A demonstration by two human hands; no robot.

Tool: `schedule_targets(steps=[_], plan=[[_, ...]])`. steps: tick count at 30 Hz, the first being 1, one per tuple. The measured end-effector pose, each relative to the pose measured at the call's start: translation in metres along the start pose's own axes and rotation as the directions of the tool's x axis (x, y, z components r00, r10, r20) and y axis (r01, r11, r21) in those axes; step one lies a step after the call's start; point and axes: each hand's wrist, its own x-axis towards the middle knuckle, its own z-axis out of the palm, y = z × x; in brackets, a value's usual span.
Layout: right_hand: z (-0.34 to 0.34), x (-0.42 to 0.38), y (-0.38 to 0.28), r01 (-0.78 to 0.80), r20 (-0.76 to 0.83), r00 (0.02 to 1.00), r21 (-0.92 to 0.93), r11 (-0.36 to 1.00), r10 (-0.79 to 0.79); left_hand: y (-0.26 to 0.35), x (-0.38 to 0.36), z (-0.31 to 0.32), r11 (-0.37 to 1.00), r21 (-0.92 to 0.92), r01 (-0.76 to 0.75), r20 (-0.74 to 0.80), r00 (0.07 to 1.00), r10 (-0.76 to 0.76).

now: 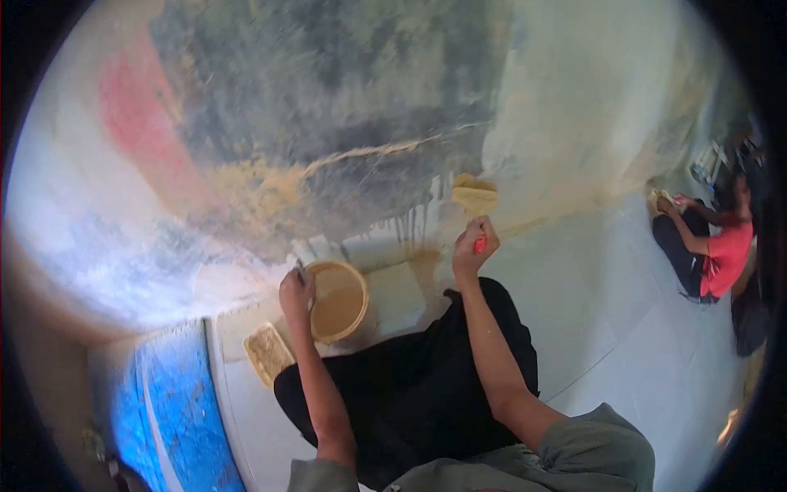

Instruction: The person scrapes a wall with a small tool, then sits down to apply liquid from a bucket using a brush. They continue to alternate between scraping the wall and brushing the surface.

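My right hand (470, 248) is closed round the red handle of a putty knife (475, 199). Tan putty is heaped on its wide blade, which is held up close to the wall (361, 74). At the left side of a round bucket (362, 316) of tan paste, my left hand (297, 291) is closed on a thin dark thing; I cannot tell what it is. Beside my knee a small rectangular tub (256, 338) holds some light brown material. The wall has a dark grey patch with a tan-filled crack running across it.
A blue plastic sheet (184, 410) lies at the lower left. On the right, a person in a red shirt (730, 258) sits on the tiled floor (590, 328) by the wall, hands on a pale object. Wet tan smears mark the floor behind the bucket.
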Motion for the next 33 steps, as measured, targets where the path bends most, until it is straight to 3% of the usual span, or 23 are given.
schedule_targets(steps=[2, 4, 5, 7, 8, 11, 14, 16, 18, 20, 21, 22, 23, 24, 25, 26, 27, 28, 30, 31, 32, 33], plan=[[0.009, -0.003, -0.009, 0.099, -0.031, 0.994, -0.029, 0.995, -0.100, -0.004, -0.001, 0.003, 0.999, -0.018, -0.031, -0.048, 0.998, 0.030], [0.014, -0.008, -0.024, 0.084, 0.054, 0.994, 0.144, 0.986, -0.093, 0.001, 0.000, -0.003, 0.998, -0.065, 0.024, 0.009, 1.000, -0.024], [0.019, -0.012, -0.036, 0.041, 0.101, 0.993, 0.147, 0.988, -0.057, 0.001, 0.003, -0.006, 0.990, -0.131, 0.051, 0.043, 0.998, -0.046], [0.028, -0.022, -0.059, 0.113, 0.201, 0.970, 0.133, 0.985, -0.139, 0.004, 0.001, -0.013, 0.969, -0.228, 0.100, 0.081, 0.993, -0.084], [0.034, -0.030, -0.063, 0.086, 0.237, 0.964, 0.133, 0.987, -0.116, 0.008, 0.003, -0.017, 0.959, -0.262, 0.109, 0.081, 0.993, -0.090], [0.049, -0.057, -0.066, -0.001, 0.360, 0.930, 0.212, 0.977, -0.077, 0.012, 0.007, -0.032, 0.848, -0.408, 0.339, 0.197, 0.939, -0.281], [0.058, -0.082, -0.061, -0.148, 0.558, 0.830, 0.225, 0.963, -0.002, 0.018, 0.007, -0.048, 0.725, -0.493, 0.481, 0.277, 0.877, -0.393], [0.062, -0.098, -0.061, -0.441, 0.624, 0.744, 0.192, 0.877, 0.238, 0.004, 0.008, -0.040, 0.804, -0.518, 0.291, 0.073, 0.952, -0.298], [0.064, -0.104, -0.062, -0.459, 0.668, 0.714, 0.221, 0.860, 0.210, 0.005, 0.005, -0.041, 0.745, -0.578, 0.334, 0.193, 0.942, -0.273], [0.070, -0.110, -0.069, -0.464, 0.687, 0.705, 0.261, 0.846, 0.175, 0.014, 0.000, -0.047, 0.569, -0.694, 0.441, 0.429, 0.888, -0.165], [0.075, -0.113, -0.073, -0.381, 0.687, 0.722, 0.295, 0.876, 0.082, 0.021, 0.002, -0.054, 0.564, -0.694, 0.448, 0.421, 0.887, -0.187], [0.078, -0.116, -0.079, -0.298, 0.686, 0.728, 0.328, 0.897, -0.009, 0.027, 0.002, -0.061, 0.432, -0.761, 0.484, 0.449, 0.874, -0.187], [0.082, -0.122, -0.088, -0.282, 0.694, 0.720, 0.304, 0.910, -0.009, 0.029, 0.001, -0.065, 0.291, -0.813, 0.505, 0.470, 0.863, -0.184], [0.088, -0.131, -0.100, -0.300, 0.713, 0.701, 0.303, 0.905, -0.006, 0.025, 0.001, -0.062, 0.282, -0.815, 0.506, 0.462, 0.861, -0.212], [0.093, -0.142, -0.114, -0.304, 0.717, 0.697, 0.264, 0.915, 0.025, 0.016, 0.003, -0.055, 0.166, -0.863, 0.478, 0.435, 0.868, -0.239], [0.100, -0.153, -0.128, -0.305, 0.717, 0.695, 0.229, 0.925, 0.052, 0.007, 0.004, -0.050, 0.053, -0.900, 0.432, 0.404, 0.875, -0.266], [0.107, -0.165, -0.142, -0.316, 0.731, 0.680, 0.226, 0.922, 0.053, -0.002, -0.001, -0.042, 0.035, -0.942, 0.334, 0.321, 0.926, -0.200], [0.116, -0.177, -0.154, -0.373, 0.779, 0.615, 0.152, 0.915, 0.122, -0.007, 0.007, -0.012, 0.032, -0.943, 0.330, 0.316, 0.923, -0.219], [0.133, -0.204, -0.162, -0.499, 0.865, 0.467, 0.085, 0.862, 0.185, -0.016, 0.035, 0.048, -0.089, -0.963, 0.256, 0.263, 0.805, -0.532], [0.141, -0.219, -0.161, -0.571, 0.905, 0.387, 0.086, 0.816, 0.175, -0.035, 0.023, 0.011, -0.344, -0.832, 0.435, 0.501, 0.855, -0.132], [0.148, -0.234, -0.161, -0.631, 0.934, 0.295, 0.033, 0.775, 0.201, -0.026, 0.021, -0.011, -0.342, -0.835, 0.431, 0.499, 0.856, -0.139], [0.152, -0.249, -0.162, -0.681, 0.954, 0.202, -0.028, 0.732, 0.224, -0.003, 0.012, -0.035, -0.243, -0.886, 0.395, 0.450, 0.857, -0.252]])
